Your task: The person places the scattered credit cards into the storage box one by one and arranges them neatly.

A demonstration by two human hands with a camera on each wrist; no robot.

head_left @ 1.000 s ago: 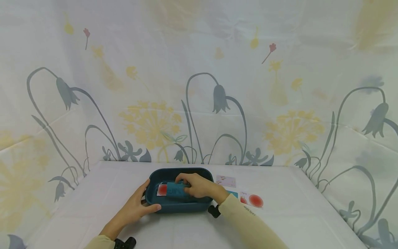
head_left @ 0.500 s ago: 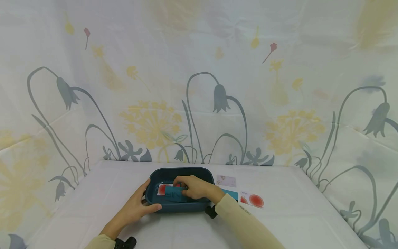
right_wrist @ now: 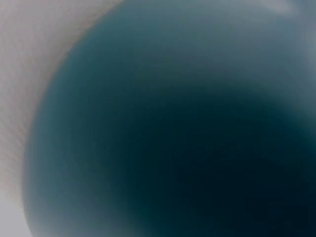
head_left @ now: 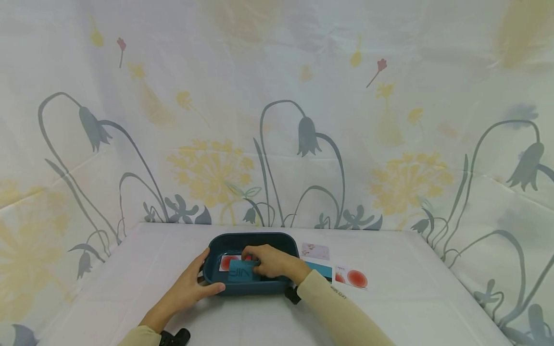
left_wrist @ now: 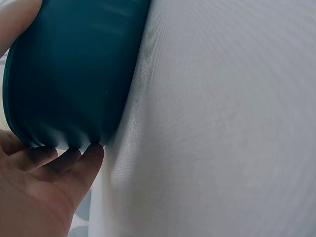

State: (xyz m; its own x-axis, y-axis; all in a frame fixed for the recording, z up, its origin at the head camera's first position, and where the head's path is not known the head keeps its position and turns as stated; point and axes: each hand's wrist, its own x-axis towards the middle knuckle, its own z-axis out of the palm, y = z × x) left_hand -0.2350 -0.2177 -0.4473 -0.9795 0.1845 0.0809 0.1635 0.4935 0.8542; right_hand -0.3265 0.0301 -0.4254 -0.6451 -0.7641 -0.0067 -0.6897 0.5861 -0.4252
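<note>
A dark teal oblong basin sits on the white-covered table. My left hand grips its left end, thumb at the near side; in the left wrist view, fingertips press against the end wall of the basin. Inside the basin, my right hand pinches a blue card with large lettering that looks like VIP. Beneath that, a white card with red circles lies on the basin floor, partly covered by the blue card and the hand. The right wrist view shows only the blurred basin wall.
Right of the basin lie a pale lilac card, another blue card partly hidden by my right forearm, and a white card with red circles. A flower-patterned curtain hangs behind the table.
My right hand has shifted slightly left and the blue card has tilted, so its large lettering now shows. More of the red-circled card beneath is visible. The left hand stays in place.
</note>
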